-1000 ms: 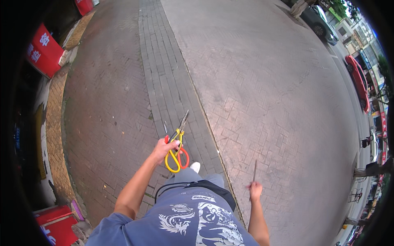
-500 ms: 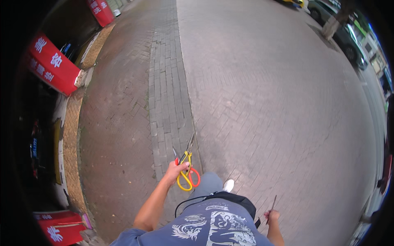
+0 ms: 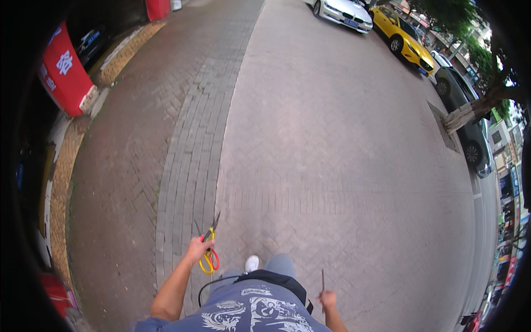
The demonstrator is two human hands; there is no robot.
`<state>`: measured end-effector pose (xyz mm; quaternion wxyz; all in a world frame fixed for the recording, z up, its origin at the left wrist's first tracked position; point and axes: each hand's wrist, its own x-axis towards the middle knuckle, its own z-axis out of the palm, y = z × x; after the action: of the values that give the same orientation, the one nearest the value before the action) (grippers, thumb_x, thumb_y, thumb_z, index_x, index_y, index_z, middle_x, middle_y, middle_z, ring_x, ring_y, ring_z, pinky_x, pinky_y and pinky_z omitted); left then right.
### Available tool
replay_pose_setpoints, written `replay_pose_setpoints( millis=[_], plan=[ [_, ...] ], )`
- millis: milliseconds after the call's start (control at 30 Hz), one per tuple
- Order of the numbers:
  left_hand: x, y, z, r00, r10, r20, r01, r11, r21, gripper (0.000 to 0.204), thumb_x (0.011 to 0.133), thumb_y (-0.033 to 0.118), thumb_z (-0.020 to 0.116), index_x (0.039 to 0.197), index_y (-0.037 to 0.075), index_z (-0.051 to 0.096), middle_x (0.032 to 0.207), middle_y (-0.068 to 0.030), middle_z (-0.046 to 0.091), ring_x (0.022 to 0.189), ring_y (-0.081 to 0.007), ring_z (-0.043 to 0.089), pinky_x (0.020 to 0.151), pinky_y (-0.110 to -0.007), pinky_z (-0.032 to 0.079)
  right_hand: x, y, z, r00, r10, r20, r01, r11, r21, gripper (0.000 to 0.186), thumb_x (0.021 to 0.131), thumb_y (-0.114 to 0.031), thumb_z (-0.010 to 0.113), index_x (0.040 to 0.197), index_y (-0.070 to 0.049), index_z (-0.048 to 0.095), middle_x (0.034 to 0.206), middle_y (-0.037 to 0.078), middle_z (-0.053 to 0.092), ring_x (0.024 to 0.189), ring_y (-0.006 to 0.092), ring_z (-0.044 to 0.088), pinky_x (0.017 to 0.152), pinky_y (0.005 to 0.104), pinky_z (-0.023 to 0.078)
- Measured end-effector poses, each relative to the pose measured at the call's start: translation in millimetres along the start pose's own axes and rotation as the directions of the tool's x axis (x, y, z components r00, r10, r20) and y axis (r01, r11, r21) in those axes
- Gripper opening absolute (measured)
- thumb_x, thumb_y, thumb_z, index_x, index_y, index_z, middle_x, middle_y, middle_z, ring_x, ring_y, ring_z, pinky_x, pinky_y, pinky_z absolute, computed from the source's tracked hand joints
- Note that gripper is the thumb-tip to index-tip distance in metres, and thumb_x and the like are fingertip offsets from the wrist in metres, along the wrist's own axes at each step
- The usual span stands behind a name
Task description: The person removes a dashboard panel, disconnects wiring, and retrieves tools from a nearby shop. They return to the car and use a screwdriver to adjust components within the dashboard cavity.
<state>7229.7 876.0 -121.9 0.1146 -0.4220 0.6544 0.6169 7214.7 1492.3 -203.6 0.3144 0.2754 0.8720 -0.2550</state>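
Note:
My left hand [image 3: 198, 247] is closed around scissors [image 3: 211, 233] with one yellow and one red finger loop. The loops hang below the fist, while the pointed ends stick out ahead, spread apart. Whether a second tool lies along the darker point is too small to tell. Lower right, my right hand [image 3: 328, 299] grips a thin dark brown rod [image 3: 323, 279], held roughly upright. Its exact kind does not show. Both hands are out in front of my body, apart from each other and over the pavement.
Beneath me runs brick paving [image 3: 310, 155], with a strip of grey bricks [image 3: 191, 138] to the left. Red-clad pillars [image 3: 69, 69] line the left side. Ahead stand a white car [image 3: 345, 14] and a yellow car [image 3: 404, 39]. A tree trunk [image 3: 464, 115] and dark car [image 3: 475, 146] are at right.
I have moved along the pavement, and the view now takes in more of the cars ahead and the tree. Both hands appear further left in the picture, still gripping the same things.

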Motion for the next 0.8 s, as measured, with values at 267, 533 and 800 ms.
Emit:
replay_pose_setpoints(
  millis=[267,533,800],
  plan=[
    [347.3,205.5,23.5,0.979,-0.042,-0.201,0.058,0.996,0.074,0.022,0.084,0.016,0.077,0.073,-0.001,0.069,0.068,-0.0073,0.069,0.059,-0.0167,0.064,0.057,-0.035,0.051,253.9,-256.1,-5.6,0.87,0.368,0.328,-0.346,0.93,-0.126,0.031,0.091,-0.022,0.052,0.083,0.002,0.07,0.07,0.015,0.073,0.067,0.0274,0.073,0.06,0.0397,0.056],
    [527.2,342.4,60.0,0.876,-0.393,-0.281,0.45,0.876,0.177,0.02,0.079,0.014,0.078,0.075,-0.004,0.071,0.071,-0.0108,0.071,0.06,-0.0208,0.067,0.057,-0.038,0.055,578.3,-854.3,-320.6,0.958,-0.21,-0.193,0.275,0.862,0.427,0.024,0.089,-0.007,0.05,0.083,0.007,0.069,0.066,0.018,0.07,0.055,0.0248,0.069,0.048,0.0349,0.053],
    [892.0,603.3,74.5,0.791,-0.562,-0.243,0.578,0.816,-0.004,0.022,0.079,0.019,0.079,0.079,-0.002,0.074,0.074,-0.0103,0.073,0.062,-0.0194,0.069,0.059,-0.037,0.055,780.3,-1338.7,-368.3,0.774,-0.525,-0.353,0.608,0.773,0.182,0.027,0.087,-0.015,0.053,0.083,0.003,0.073,0.069,0.015,0.073,0.064,0.0196,0.071,0.061,0.0323,0.055]
  ],
)
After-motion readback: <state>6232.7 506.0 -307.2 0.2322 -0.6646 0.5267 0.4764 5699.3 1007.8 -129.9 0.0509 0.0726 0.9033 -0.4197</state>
